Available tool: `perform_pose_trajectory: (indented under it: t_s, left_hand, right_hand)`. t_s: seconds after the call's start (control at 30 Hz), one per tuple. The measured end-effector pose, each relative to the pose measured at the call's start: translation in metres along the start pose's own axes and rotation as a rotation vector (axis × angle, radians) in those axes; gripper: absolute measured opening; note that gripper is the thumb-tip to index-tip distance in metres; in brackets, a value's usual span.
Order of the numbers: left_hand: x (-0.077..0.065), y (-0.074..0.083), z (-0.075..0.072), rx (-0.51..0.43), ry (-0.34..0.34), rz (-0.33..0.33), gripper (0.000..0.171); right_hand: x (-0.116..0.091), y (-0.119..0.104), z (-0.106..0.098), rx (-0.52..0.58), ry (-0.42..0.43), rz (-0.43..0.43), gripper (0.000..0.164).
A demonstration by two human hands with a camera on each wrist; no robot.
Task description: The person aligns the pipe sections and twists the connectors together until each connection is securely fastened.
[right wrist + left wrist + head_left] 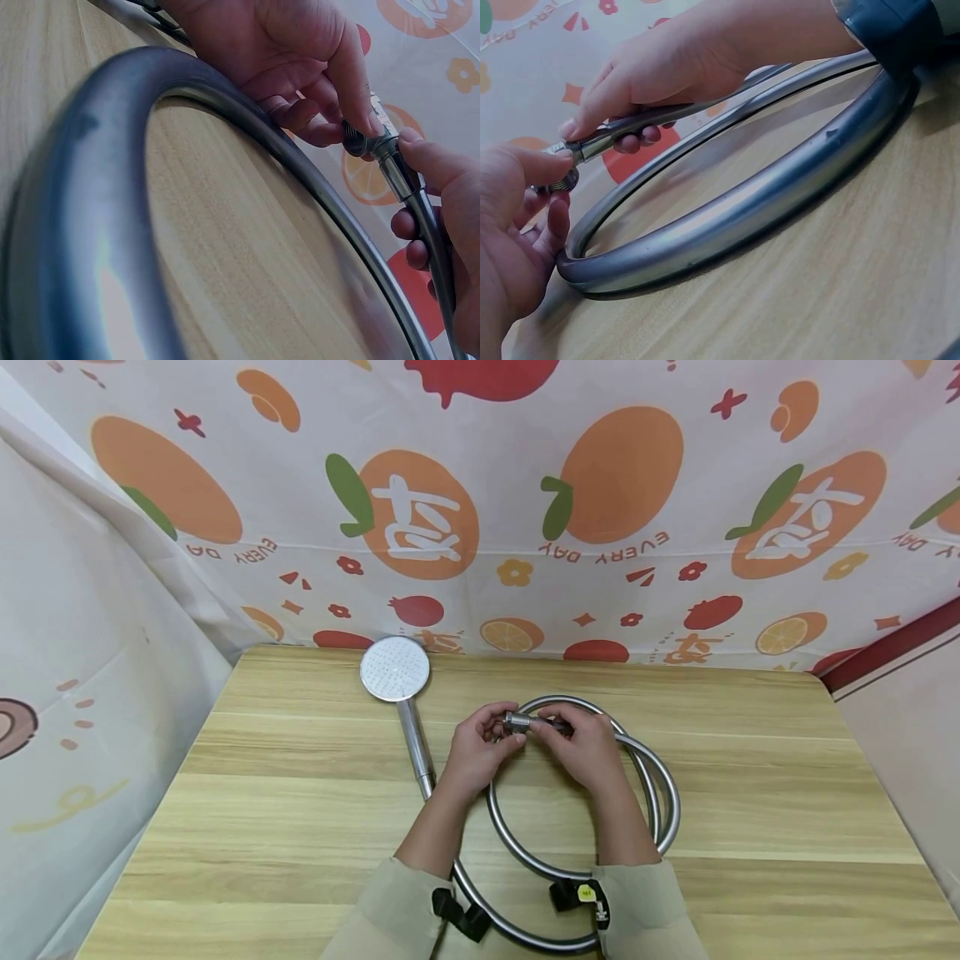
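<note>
Over the coiled hose, both hands meet at a small metal fitting with a threaded side outlet (pixel 355 141). My left hand (pixel 477 753) pinches this fitting between thumb and fingers. From the right, my right hand (pixel 588 747) grips the end of the silver shower hose (pixel 517 847), its thumb near the joint. The hose's end nut (pixel 397 174) lines up with the fitting and meets it; how tightly they are joined cannot be seen. A round shower head (pixel 394 668) with a chrome handle (pixel 415 739) lies left of the hands, connected to the hose's other end.
The hose loops lie on a wood-grain table (pixel 772 793), passing beneath both forearms. A fruit-print cloth (pixel 510 468) hangs behind the table's far edge. Pale fabric (pixel 97 610) hangs at the left, and a dark red strip (pixel 892 647) runs along the right.
</note>
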State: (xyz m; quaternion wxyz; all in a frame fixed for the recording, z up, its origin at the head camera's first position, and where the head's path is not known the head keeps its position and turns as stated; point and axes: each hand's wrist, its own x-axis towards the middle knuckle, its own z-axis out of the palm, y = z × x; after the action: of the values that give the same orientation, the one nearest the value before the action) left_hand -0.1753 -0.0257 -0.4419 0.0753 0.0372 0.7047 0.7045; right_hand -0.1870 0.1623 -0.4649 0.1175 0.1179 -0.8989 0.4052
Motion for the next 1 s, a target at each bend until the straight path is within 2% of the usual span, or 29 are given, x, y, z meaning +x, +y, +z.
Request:
perform_pose_trajectory:
  t_s: [0.13, 0.37, 0.53, 0.77, 1.0]
  left_hand:
    - [0.000, 0.000, 0.000, -0.016, 0.002, -0.013, 0.044]
    - [0.012, -0.031, 0.002, -0.044, 0.061, 0.014, 0.037]
    - [0.012, -0.031, 0.003, -0.066, 0.080, 0.009, 0.034]
    - [0.012, -0.031, 0.003, -0.091, 0.072, -0.018, 0.033]
    - [0.011, -0.029, 0.001, -0.089, 0.053, -0.047, 0.039]
  right_hand:
    - [0.000, -0.001, -0.001, 0.000, 0.004, 0.003, 0.017]
    - [0.000, -0.004, -0.002, 0.036, 0.001, 0.029, 0.017]
    - [0.000, -0.003, -0.002, 0.072, -0.010, 0.052, 0.023]
    - [-0.001, -0.001, -0.001, 0.122, -0.027, 0.046, 0.034]
    - [-0.002, -0.001, 0.000, 0.117, -0.037, 0.041, 0.032]
